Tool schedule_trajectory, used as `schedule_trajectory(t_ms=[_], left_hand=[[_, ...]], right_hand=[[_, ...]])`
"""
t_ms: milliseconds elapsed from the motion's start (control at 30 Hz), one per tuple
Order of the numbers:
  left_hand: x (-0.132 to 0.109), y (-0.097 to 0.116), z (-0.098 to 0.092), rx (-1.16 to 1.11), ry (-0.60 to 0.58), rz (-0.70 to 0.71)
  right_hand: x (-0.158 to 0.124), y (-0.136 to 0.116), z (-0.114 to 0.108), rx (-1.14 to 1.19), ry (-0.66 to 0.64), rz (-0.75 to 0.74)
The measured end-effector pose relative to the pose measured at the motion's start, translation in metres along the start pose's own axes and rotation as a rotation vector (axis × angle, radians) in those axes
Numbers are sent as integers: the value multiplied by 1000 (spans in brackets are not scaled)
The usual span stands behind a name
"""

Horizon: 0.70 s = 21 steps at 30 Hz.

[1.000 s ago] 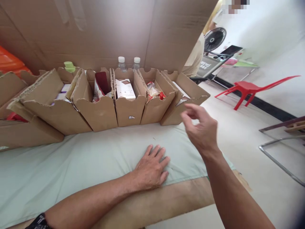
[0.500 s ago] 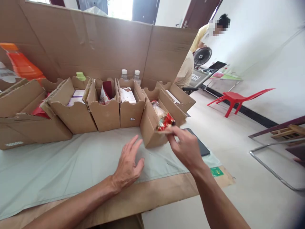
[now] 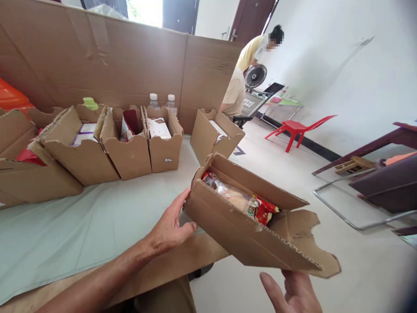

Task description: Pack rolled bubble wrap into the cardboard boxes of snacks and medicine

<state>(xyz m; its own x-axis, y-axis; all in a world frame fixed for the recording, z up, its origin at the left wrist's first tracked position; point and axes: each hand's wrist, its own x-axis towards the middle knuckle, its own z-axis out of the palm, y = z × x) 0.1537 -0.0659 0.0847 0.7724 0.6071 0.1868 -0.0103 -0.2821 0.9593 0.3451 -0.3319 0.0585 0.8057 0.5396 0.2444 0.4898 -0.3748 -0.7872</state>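
A long cardboard box is tilted in front of me, over the table's right front edge, with its notched end toward the right. Inside it lies a clear and red plastic food packet. My left hand presses against the box's left end, fingers running along it and partly hidden, thumb apart. Under the right end, my right hand supports the box; its fingertips go out of sight behind the cardboard and the thumb sticks out.
Several cardboard boxes with packages stand in a row on the cloth-covered table; another box sits apart at right. Behind rises a cardboard panel. Beyond are clear bottles, a person, a fan and a red chair.
The box with the packet has come out of the row toward me and turned its notched end right. My right hand has shifted under it, and my left hand has met its other end.
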Motion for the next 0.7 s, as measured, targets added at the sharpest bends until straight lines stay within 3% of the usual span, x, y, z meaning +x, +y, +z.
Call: schedule_trajectory(t_ms=[100, 200, 367, 467, 500, 567, 700], left_hand=[[-34, -8, -5, 19, 197, -113], [-79, -16, -32, 93, 489, -195], [-128, -23, -89, 163, 855, -274], [-140, -35, -112, 221, 952, -327], [-143, -40, -118, 237, 970, -339], [-148, -51, -125, 247, 981, -354], [-153, -70, -127, 270, 903, -439]], right_hand=[[16, -25, 29, 6, -11, -91], [32, -65, 69, 82, -96, -254], [52, -135, 142, 297, -516, -439], [67, -147, 162, 349, -712, -523], [75, -143, 163, 343, -711, -539], [100, -126, 160, 324, -584, -504], [179, -78, 146, 410, -121, -107]])
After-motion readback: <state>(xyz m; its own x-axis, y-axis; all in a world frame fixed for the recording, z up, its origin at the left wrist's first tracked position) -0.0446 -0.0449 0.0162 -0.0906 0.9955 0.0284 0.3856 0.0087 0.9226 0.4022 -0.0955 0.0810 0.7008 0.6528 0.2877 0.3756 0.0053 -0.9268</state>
